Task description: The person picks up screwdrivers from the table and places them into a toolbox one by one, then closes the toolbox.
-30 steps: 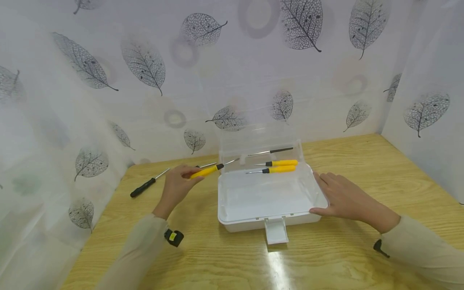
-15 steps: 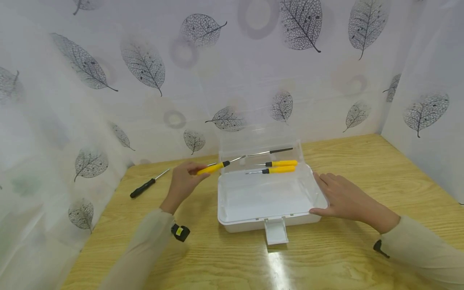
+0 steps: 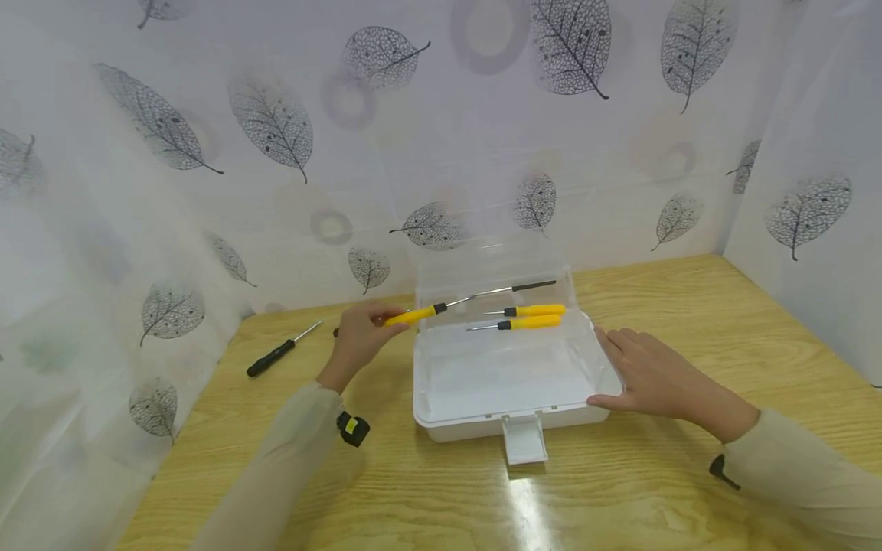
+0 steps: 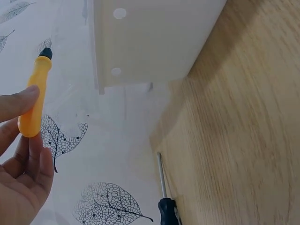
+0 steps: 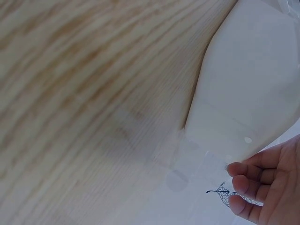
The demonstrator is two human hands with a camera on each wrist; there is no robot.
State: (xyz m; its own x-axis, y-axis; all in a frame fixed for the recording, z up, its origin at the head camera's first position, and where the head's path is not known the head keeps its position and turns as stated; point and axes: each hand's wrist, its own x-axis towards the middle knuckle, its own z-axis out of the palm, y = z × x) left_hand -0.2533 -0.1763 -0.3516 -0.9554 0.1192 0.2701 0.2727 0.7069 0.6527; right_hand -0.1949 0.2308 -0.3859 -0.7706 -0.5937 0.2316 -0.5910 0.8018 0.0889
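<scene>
Carefully does it: white box (image 3: pixel 468 428) braced, held screwdriver (image 3: pixel 413 314) steered by its handle

Behind the wooden surface (image 3: pixel 400 497) hangs a leaf-printed sheet (image 3: pixel 448 138). The white box stands on the surface, its clear lid (image 3: pixel 496 264) raised at the far edge.

The right hand (image 3: pixel 641 375) grips the box's right end, thumb over the near corner, fingers along the side. That hold looks enough to stop any sliding; light, even pressure should do, since leaning on the rim might tip the box.

The left hand (image 3: pixel 365 337) grasps the held screwdriver, thumb pressed on the yellow handle. The tool is raised near the box's far left corner, its shaft slanting up and inward. Gripping toward the butt gives reach but probably less control of the tip, so slow turns of the wrist would suit it.

Two yellow screwdrivers (image 3: pixel 537 310) and a dark-handled screwdriver (image 3: pixel 534 286) lie roughly parallel toward the lid; whether on it or behind it, I cannot tell. The held tip lines up with the dark one's shaft in the head view, contact unclear, so clearance there deserves watching. Anything set beside them would sit best parallel.

Smallest, the front latch (image 3: pixel 526 440) hangs down, out of the way.
</scene>
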